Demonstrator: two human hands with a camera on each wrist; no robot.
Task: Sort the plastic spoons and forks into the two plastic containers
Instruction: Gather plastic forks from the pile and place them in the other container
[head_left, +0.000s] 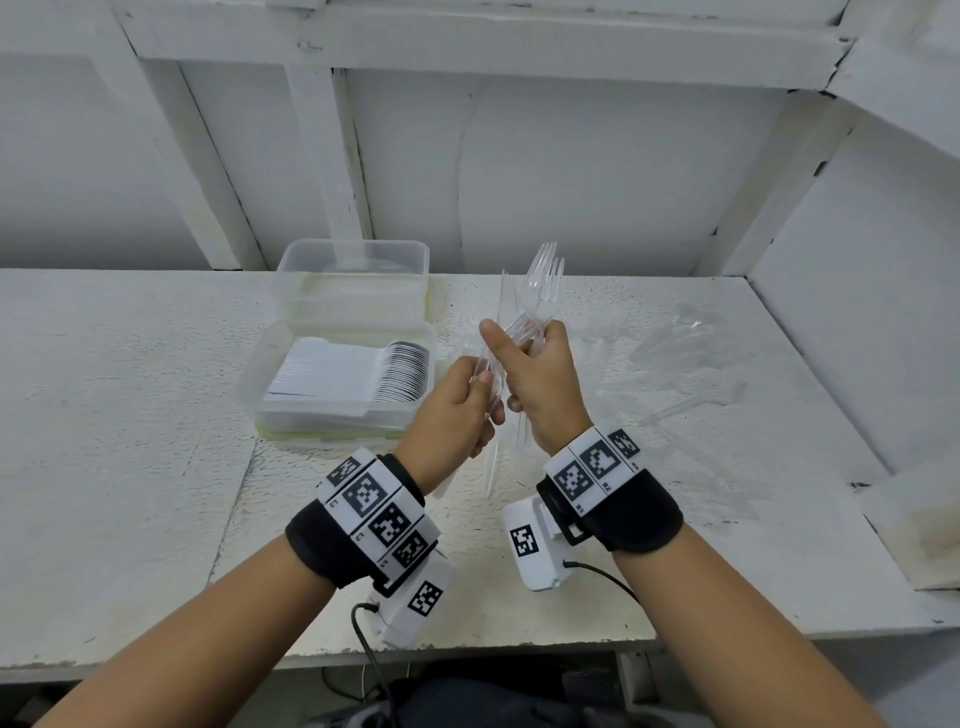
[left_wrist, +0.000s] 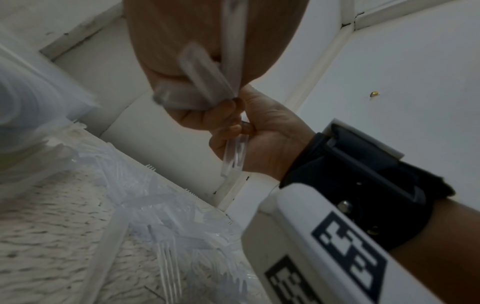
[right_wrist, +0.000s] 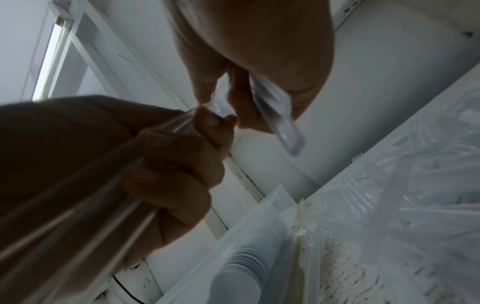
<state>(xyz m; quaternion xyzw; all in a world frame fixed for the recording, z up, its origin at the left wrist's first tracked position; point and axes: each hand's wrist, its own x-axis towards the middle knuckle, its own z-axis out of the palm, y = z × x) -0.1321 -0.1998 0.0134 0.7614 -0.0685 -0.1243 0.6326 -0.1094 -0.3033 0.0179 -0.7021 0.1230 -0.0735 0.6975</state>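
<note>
Both hands are raised together over the table, right of the containers. My right hand (head_left: 524, 358) grips a bunch of clear plastic forks (head_left: 543, 275), tines pointing up and away. My left hand (head_left: 475, 395) grips more clear cutlery handles (head_left: 491, 457) that hang down below it. In the left wrist view the right hand (left_wrist: 259, 133) grips clear handles (left_wrist: 233, 156). The right wrist view shows the left hand (right_wrist: 168, 164) curled round clear handles (right_wrist: 78, 205). The near container (head_left: 260, 374) holds a neat row of white spoons (head_left: 363, 374). The far container (head_left: 353, 260) looks empty.
A loose pile of clear forks (head_left: 675, 358) lies on the white table (head_left: 130, 415) right of my hands. A white wall with beams stands behind the containers. A raised white ledge (head_left: 914, 519) borders the table's right end.
</note>
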